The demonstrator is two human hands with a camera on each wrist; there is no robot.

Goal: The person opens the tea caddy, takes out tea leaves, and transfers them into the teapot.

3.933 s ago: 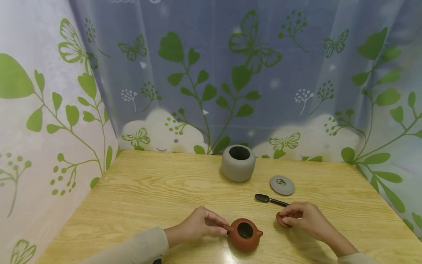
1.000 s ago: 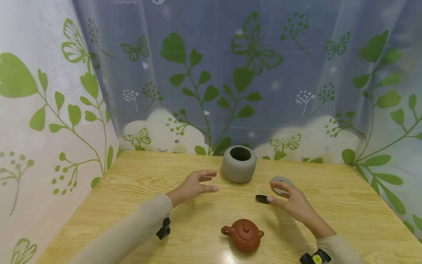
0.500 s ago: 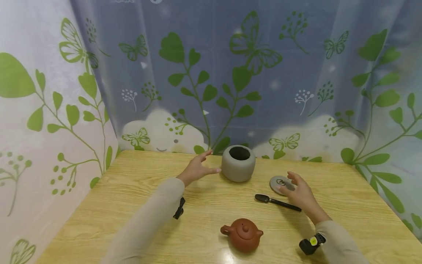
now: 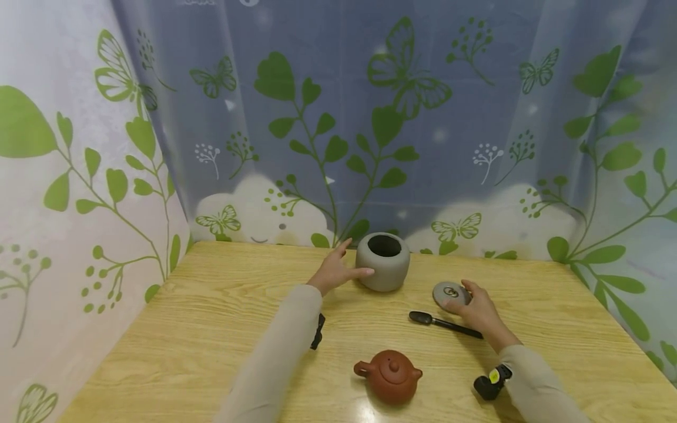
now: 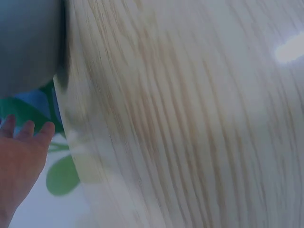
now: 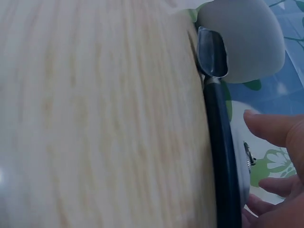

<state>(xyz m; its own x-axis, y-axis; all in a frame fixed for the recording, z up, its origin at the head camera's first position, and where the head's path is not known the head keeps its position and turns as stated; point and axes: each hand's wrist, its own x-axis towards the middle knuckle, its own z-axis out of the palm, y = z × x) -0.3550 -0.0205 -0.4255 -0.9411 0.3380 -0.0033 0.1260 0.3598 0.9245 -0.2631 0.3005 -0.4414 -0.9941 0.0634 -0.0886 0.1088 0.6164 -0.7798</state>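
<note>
In the head view a grey rounded jar point(image 4: 382, 267) stands uncovered at the back of the table. My left hand point(image 4: 335, 271) is at its left side, thumb stretched across its front and fingers pointing along its far left. Its round grey lid point(image 4: 447, 292), with a metal ring on top, lies to the right of the jar. My right hand point(image 4: 481, 308) reaches over the lid's right part, thumb and fingers spread around its edge. In the right wrist view the thumb point(image 6: 270, 127) stands apart from the lid; whether the fingertips touch it I cannot tell.
A black-handled scoop point(image 4: 446, 324) lies just in front of the grey lid. Nearer the front is a reddish-brown teapot point(image 4: 392, 378) with its own lid on, handle to the left. A patterned curtain point(image 4: 338, 117) hangs right behind the wooden table point(image 4: 222, 305).
Earlier my hands held the teapot's handle and its small lid; that lid now sits on the pot. Since then my left hand has moved to the jar, my right to the grey lid.
</note>
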